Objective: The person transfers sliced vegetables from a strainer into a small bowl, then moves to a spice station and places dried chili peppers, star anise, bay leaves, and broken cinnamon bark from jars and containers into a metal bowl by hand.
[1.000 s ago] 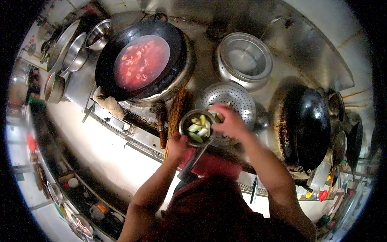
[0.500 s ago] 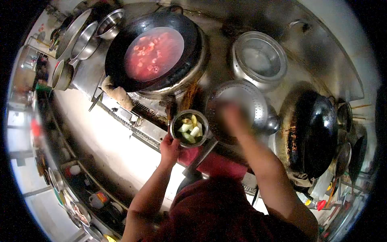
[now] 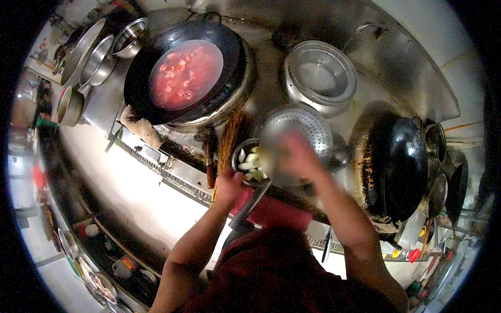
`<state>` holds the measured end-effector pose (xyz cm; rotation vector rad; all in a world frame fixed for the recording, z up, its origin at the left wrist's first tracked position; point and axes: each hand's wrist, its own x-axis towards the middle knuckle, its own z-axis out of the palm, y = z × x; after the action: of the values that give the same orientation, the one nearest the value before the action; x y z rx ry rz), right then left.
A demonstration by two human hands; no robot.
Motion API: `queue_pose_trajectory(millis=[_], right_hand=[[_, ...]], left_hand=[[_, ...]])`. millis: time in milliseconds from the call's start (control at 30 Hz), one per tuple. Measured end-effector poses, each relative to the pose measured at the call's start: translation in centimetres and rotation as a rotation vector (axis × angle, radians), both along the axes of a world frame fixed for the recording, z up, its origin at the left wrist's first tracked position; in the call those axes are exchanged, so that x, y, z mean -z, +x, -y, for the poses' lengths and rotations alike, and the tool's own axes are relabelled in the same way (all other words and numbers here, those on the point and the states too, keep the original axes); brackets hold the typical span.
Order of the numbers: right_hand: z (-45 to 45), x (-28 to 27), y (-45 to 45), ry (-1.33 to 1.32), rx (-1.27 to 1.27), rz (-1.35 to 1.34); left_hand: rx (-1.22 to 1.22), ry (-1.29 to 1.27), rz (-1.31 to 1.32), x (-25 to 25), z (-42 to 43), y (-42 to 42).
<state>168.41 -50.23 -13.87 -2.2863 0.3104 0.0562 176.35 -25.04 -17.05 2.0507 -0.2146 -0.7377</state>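
My left hand (image 3: pixel 228 186) is closed on the side of a small round bowl (image 3: pixel 235 163) holding pale green-white and yellowish cut pieces (image 3: pixel 253 164). My right hand (image 3: pixel 301 156) is smeared by motion at the bowl's right edge, over a perforated metal strainer (image 3: pixel 315 125); its fingers and anything in them cannot be made out. The strainer's handle (image 3: pixel 252 204) slants down toward my body. To the upper left, a black wok (image 3: pixel 136 78) contains pinkish liquid with meat chunks (image 3: pixel 180 73).
Behind the strainer stands a lidded-looking metal pot (image 3: pixel 321 70). A second dark wok (image 3: pixel 399 167) leans at the right. Brushes (image 3: pixel 210 156) and a folded cloth (image 3: pixel 141 127) lie along the stove's front edge. Metal bowls (image 3: pixel 99 61) line the far left.
My left hand has brought the bowl rightward, to the strainer's edge. My right hand has come closer to the bowl, still blurred. The whole view has shifted slightly.
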Motion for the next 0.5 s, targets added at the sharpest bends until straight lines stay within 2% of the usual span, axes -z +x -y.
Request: queue_pose_trajectory(millis=[67, 100, 167, 233, 333, 400, 467, 500], right_hand=[[1.7, 1.9, -2.4, -0.107, 0.012, -0.074], [1.8, 3.3, -3.9, -0.211, 0.022, -0.147], [1.1, 7.5, -6.4, -0.418, 0.045, -0.294], [-0.2, 12.6, -6.5, -0.391, 0.043, -0.246], [-1.3, 13.1, -4.2, -0.421, 0.016, -0.357], [-0.7, 15.2, -3.7, -0.477, 0.025, -0.36], [0.2, 18.1, -3.3, -0.352, 0.186, -0.205], [0.2, 19.2, -3.0, -0.285, 0.275, -0.093]], left_hand=[[-0.202, -0.343, -0.172, 2.3, -0.8, 0.2], [-0.244, -0.302, -0.18, -0.3, -0.4, 0.2], [-0.252, -0.289, -0.16, -0.1, -1.0, 0.3], [-0.286, -0.233, -0.158, 1.2, -1.9, 0.6], [-0.264, -0.258, -0.107, 2.1, -2.9, 0.4], [-0.303, -0.299, -0.197, 0.7, -2.6, 0.4], [-0.249, -0.163, -0.129, -1.2, -2.0, 0.3], [-0.286, -0.186, -0.183, -1.9, -1.7, 0.1]])
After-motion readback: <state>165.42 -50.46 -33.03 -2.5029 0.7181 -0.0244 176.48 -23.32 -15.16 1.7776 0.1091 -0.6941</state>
